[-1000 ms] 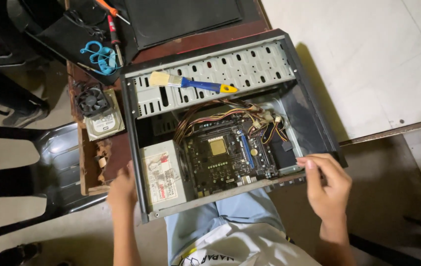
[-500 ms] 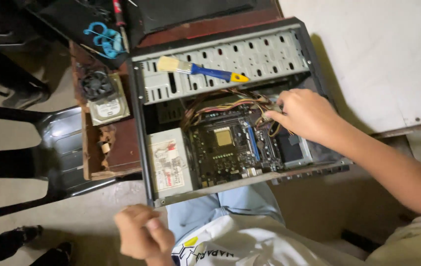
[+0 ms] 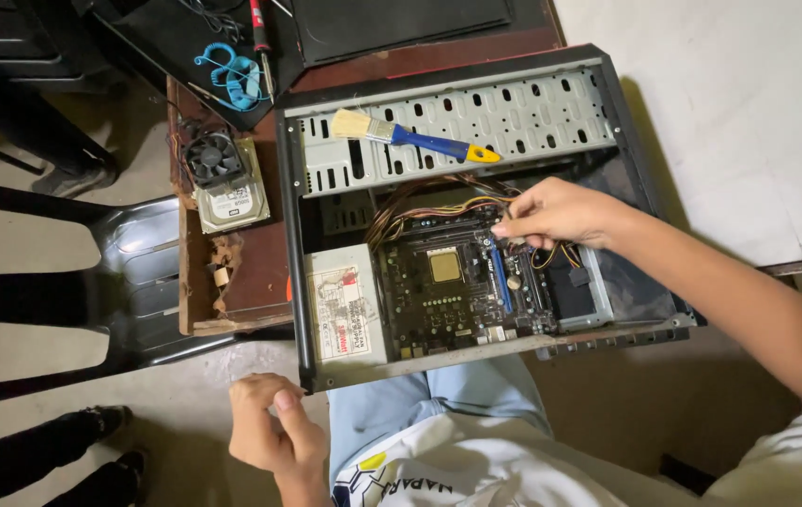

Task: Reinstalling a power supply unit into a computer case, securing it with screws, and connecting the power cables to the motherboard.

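A: Where's the work at?
B: Inside the open computer case (image 3: pixel 476 216), lying on its side on the table (image 3: pixel 251 282). Right hand (image 3: pixel 556 211) is at the top edge of the motherboard (image 3: pixel 462 282), fingertips (image 3: pixel 504 228) pinched at the blue slot and the bundle of wires (image 3: pixel 429 202). Can't tell if it has hold of a wire or just touches the board.
A: Step?
B: Looks like working a connector or card by that slot. Next move needs a straight, careful pull or push; wires crowd the spot.
A: Left hand?
B: Left hand (image 3: pixel 269 437) is off the case, below its front corner, loosely curled, holding nothing I can see.
A: Around it?
B: Paintbrush (image 3: pixel 410 136) on the drive cage, power supply (image 3: pixel 340 305) left of the board, loose fan (image 3: pixel 213 158) on a hard drive (image 3: pixel 232 202) beside the case.
A: Change from half a second ago?
B: Right hand sits a bit lower and left, closer to the slot. Left hand about the same.
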